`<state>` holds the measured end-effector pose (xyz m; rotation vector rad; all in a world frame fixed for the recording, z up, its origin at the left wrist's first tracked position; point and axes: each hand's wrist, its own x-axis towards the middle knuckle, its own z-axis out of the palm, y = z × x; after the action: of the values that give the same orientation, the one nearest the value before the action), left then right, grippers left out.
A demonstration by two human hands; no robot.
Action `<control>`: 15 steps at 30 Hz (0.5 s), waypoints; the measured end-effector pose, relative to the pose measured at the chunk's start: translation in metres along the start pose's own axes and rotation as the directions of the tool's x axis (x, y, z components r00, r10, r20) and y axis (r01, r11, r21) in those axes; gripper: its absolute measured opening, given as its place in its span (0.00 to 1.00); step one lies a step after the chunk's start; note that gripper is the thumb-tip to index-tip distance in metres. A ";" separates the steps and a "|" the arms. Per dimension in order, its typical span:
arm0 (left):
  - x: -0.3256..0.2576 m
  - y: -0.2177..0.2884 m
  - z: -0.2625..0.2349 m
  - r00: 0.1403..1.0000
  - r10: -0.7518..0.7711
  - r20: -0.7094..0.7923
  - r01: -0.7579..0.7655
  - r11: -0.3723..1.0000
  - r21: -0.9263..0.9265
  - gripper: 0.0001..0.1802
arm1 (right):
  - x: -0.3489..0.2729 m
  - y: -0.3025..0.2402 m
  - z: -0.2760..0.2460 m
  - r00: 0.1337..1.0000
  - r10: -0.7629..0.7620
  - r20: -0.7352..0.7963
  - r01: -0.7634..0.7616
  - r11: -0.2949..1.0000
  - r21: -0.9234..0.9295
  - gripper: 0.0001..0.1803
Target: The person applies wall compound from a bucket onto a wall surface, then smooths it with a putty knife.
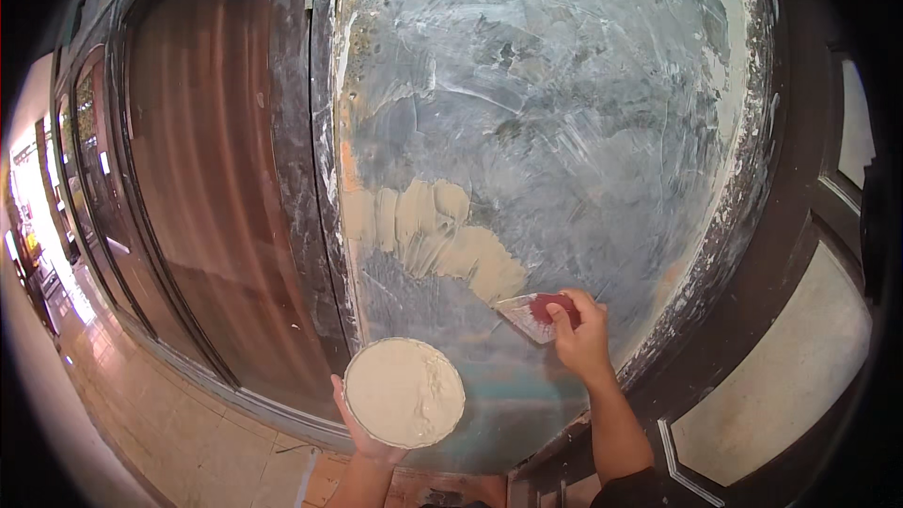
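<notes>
Right hand (583,339) grips a red scraper (538,312) tight against the grey wall (564,132). Left hand (362,433) holds a round pan of putty (404,392) below the wall's one small putty patch (433,240). Most is bare.

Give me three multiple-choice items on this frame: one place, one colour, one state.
1. Where is the fresh putty patch relative to the putty knife?
A. Up-left of it
B. Below it
C. Right of it

2. What colour is the knife's handle?
A. Blue
B. Red
C. Yellow

3. What state is the round pan in the left hand?
A. Empty
B. Upside down
C. Filled with pale putty

Answers: 1 A, the beige smear lies up-left of the blade. 2 B, red shows above the right hand. 3 C, cream paste covers it to the rim.
</notes>
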<state>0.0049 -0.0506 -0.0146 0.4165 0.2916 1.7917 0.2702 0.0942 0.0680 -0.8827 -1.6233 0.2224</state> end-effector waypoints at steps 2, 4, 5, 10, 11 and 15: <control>-0.003 0.001 0.000 1.000 -0.002 -0.012 0.002 1.000 -0.010 0.50 | -0.002 -0.006 0.004 0.988 -0.136 0.077 0.151 0.958 -0.245 0.12; -0.006 0.002 -0.001 1.000 0.002 -0.013 -0.002 1.000 -0.009 0.50 | 0.002 -0.004 0.006 0.989 -0.141 0.046 0.148 0.950 -0.276 0.12; -0.006 0.002 -0.002 1.000 0.003 -0.012 -0.003 1.000 -0.010 0.50 | 0.005 0.000 0.005 0.991 -0.128 -0.048 0.112 0.961 -0.251 0.12; -0.006 -0.001 -0.015 0.999 0.019 -0.037 -0.020 0.999 -0.036 0.50 | 0.002 -0.007 -0.007 0.980 0.130 -0.152 -0.103 0.979 0.179 0.14; -0.007 -0.002 -0.014 0.999 0.018 -0.038 -0.020 0.999 -0.038 0.50 | -0.004 -0.005 -0.008 0.982 0.176 -0.065 -0.155 0.957 0.246 0.13; -0.005 -0.005 -0.006 0.998 -0.061 0.027 0.063 0.996 -0.060 0.51 | -0.025 -0.019 -0.008 0.817 0.177 0.549 -0.478 0.740 0.473 0.14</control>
<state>0.0082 -0.0542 -0.0230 0.3826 0.2294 1.7289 0.2699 0.0626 0.0625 -0.6381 -1.6555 1.2374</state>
